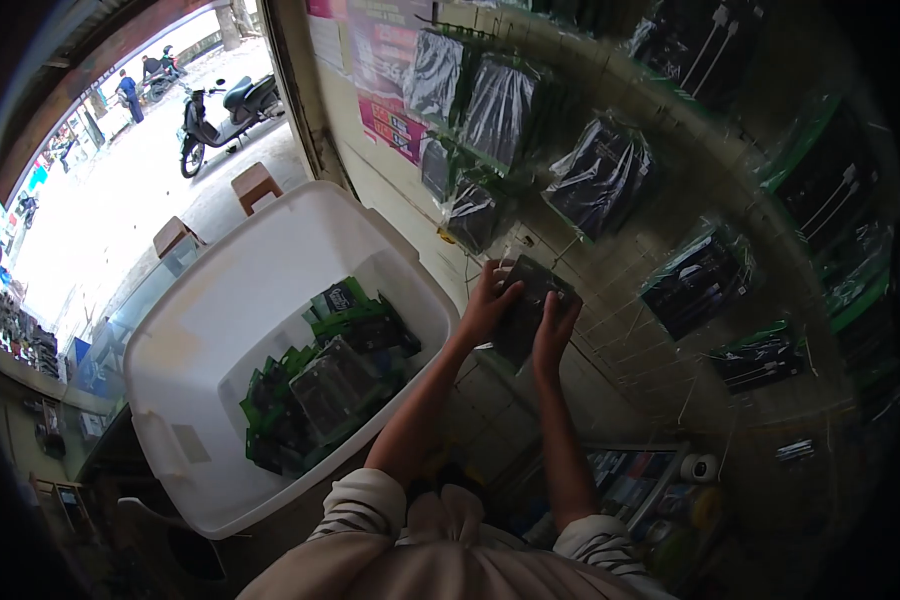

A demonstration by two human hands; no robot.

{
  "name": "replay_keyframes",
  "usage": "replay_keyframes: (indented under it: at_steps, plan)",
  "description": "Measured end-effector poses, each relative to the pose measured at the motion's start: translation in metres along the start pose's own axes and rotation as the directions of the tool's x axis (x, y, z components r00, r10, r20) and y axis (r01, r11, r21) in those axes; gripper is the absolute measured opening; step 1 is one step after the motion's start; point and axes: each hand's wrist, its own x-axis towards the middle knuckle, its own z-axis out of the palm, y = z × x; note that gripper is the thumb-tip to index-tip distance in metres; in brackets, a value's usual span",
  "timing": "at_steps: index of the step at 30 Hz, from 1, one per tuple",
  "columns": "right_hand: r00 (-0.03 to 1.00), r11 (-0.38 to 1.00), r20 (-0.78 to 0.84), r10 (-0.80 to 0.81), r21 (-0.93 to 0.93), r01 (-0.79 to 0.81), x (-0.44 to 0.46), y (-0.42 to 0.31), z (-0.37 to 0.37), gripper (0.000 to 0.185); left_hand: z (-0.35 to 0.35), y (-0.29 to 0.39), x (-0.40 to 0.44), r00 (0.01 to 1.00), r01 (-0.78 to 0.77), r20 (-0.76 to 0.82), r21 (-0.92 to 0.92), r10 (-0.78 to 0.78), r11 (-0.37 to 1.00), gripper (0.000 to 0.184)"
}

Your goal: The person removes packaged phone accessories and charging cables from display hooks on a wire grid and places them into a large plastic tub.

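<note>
Between my two hands is a dark flat retail package, held near the wall rack. My left hand grips its left edge, thumb over the front. Fingers of my right hand close on its right side, with that thumb also on the front. The print on the package is too dark to read. Just above it, wire hooks of the wall grid stick out. To the left stands a large white plastic tub with several green-and-black packages piled inside.
Plastic-wrapped packages hang on the grid in front and to the right. A pink poster is on the wall. Beyond the doorway are stools and a parked scooter. A case of small boxes stands low at right.
</note>
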Motion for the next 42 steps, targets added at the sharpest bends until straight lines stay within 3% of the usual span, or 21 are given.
replay_keyframes:
  at_steps: [2,6,13,14,15,17,19,20,22,23,24,26,30,31,32,34,35,37,38,40,42]
  plan:
    - [1.000,1.000,0.001,0.007,-0.004,-0.007,0.002,0.000,0.000,0.041,-0.002,0.008,0.003,0.995,0.078,0.049,0.083,-0.082,0.994,0.038]
    - [1.000,1.000,0.003,0.017,-0.001,-0.017,0.004,-0.014,0.005,0.043,-0.006,0.012,0.011,0.999,-0.006,0.034,0.212,-0.001,0.977,0.037]
    - [0.998,0.998,0.032,-0.047,0.041,0.046,0.000,-0.040,0.008,0.040,-0.001,0.038,0.003,0.999,-0.051,0.028,0.173,0.047,0.984,0.038]
    - [0.998,0.998,0.040,-0.046,0.043,0.045,-0.004,-0.044,0.009,0.040,-0.003,0.044,-0.003,0.999,-0.042,0.002,0.070,0.042,0.997,0.040]
    - [0.994,0.996,0.085,-0.065,0.063,0.060,-0.008,-0.048,0.011,0.039,-0.007,0.053,-0.008,0.999,-0.037,-0.028,-0.031,0.036,0.999,0.043]
    - [0.985,0.993,0.153,-0.082,0.093,0.068,-0.016,-0.053,0.023,0.040,-0.020,0.079,-0.020,0.997,-0.024,-0.070,-0.028,0.022,0.999,0.047]
    - [0.921,0.956,0.291,-0.258,0.215,0.199,-0.026,-0.056,0.040,0.041,-0.039,0.104,-0.032,0.991,-0.043,-0.123,0.020,0.045,0.999,0.055]
    - [0.912,0.956,0.321,-0.254,0.228,0.185,-0.033,-0.059,0.050,0.041,-0.050,0.113,-0.037,0.986,-0.048,-0.157,0.030,0.052,0.998,0.055]
    - [0.851,0.931,0.504,-0.146,0.362,-0.055,-0.050,-0.066,0.073,0.041,-0.076,0.129,-0.049,0.976,-0.030,-0.211,0.115,0.054,0.993,0.051]
    - [0.860,0.942,0.484,-0.163,0.335,-0.010,-0.059,-0.063,0.089,0.039,-0.086,0.135,-0.057,0.952,-0.124,-0.262,0.134,0.156,0.983,0.033]
    - [0.837,0.941,0.526,-0.151,0.336,-0.042,-0.068,-0.065,0.103,0.039,-0.107,0.135,-0.064,0.938,-0.116,-0.309,0.148,0.157,0.982,0.033]
    - [0.794,0.962,0.588,-0.150,0.273,-0.020,-0.089,-0.072,0.128,0.037,-0.155,0.125,-0.085,0.946,0.058,-0.310,0.452,0.096,0.890,0.030]
    - [0.623,0.995,0.782,-0.014,0.074,-0.069,-0.125,-0.043,0.181,0.039,-0.212,0.127,-0.150,0.919,0.146,-0.381,0.559,0.096,0.816,0.033]
    - [0.603,0.998,0.798,-0.023,-0.020,0.064,-0.134,-0.014,0.199,0.041,-0.233,0.117,-0.165,0.863,0.376,-0.502,0.560,-0.058,0.738,0.039]
    - [0.580,0.998,0.814,-0.023,-0.014,0.060,-0.144,0.000,0.212,0.041,-0.249,0.109,-0.181,0.849,0.388,-0.526,0.553,-0.052,0.737,0.039]
    - [0.303,0.926,0.937,0.175,-0.261,0.271,-0.159,0.020,0.230,0.044,-0.270,0.090,-0.206,0.792,0.512,-0.604,0.575,-0.092,0.639,0.043]
    - [0.289,0.925,0.940,0.181,-0.262,0.274,-0.166,0.030,0.236,0.044,-0.275,0.078,-0.215,0.783,0.521,-0.615,0.564,-0.094,0.641,0.043]
    - [0.107,0.791,0.904,0.415,-0.416,0.448,-0.182,0.050,0.247,0.047,-0.281,0.060,-0.230,0.642,0.729,-0.737,0.502,-0.212,0.465,0.050]
    - [0.095,0.790,0.903,0.420,-0.415,0.452,-0.189,0.059,0.251,0.047,-0.284,0.052,-0.233,0.632,0.736,-0.745,0.490,-0.215,0.467,0.050]
    - [0.061,0.718,0.847,0.527,-0.483,0.500,-0.198,0.078,0.252,0.050,-0.284,0.042,-0.233,0.513,0.858,-0.769,0.456,-0.381,0.236,0.058]
    - [0.055,0.688,0.821,0.568,-0.511,0.515,-0.202,0.091,0.251,0.050,-0.286,0.036,-0.235,0.522,0.853,-0.757,0.460,-0.393,0.246,0.061]
